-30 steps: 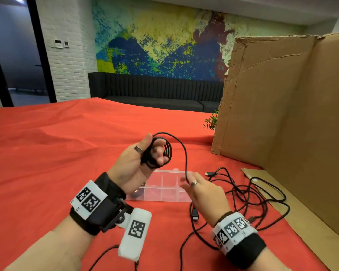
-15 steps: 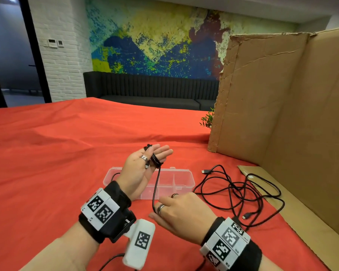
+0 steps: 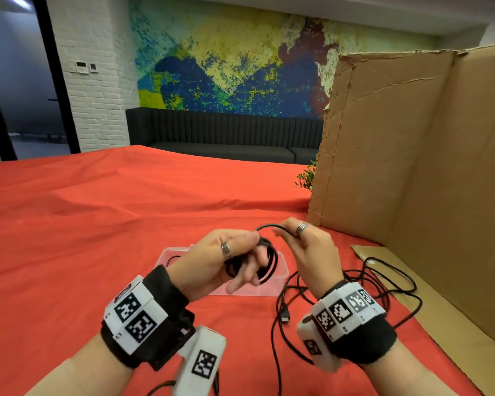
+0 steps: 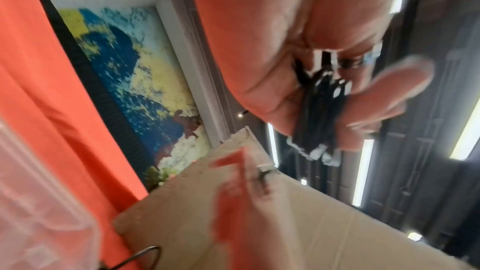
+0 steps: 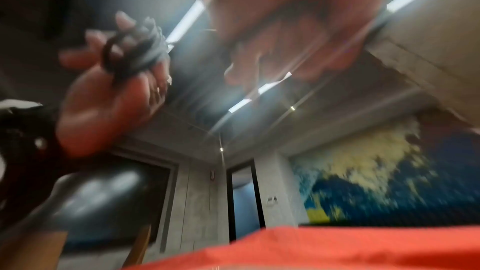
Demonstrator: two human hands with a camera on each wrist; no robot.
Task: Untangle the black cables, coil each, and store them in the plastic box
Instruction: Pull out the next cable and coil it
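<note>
Cable coil (image 3: 265, 260) now held above the plastic box (image 3: 280, 274), left hand (image 3: 226, 260) rolled thumb-up gripping it, right hand (image 3: 309, 252) risen from table level, pinching the free strand beside it.

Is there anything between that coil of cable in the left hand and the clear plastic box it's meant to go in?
Nothing visible. The left hand holds the coil just above the plastic box, whose top looks open. The right hand pinches the coil's loose end.
</note>
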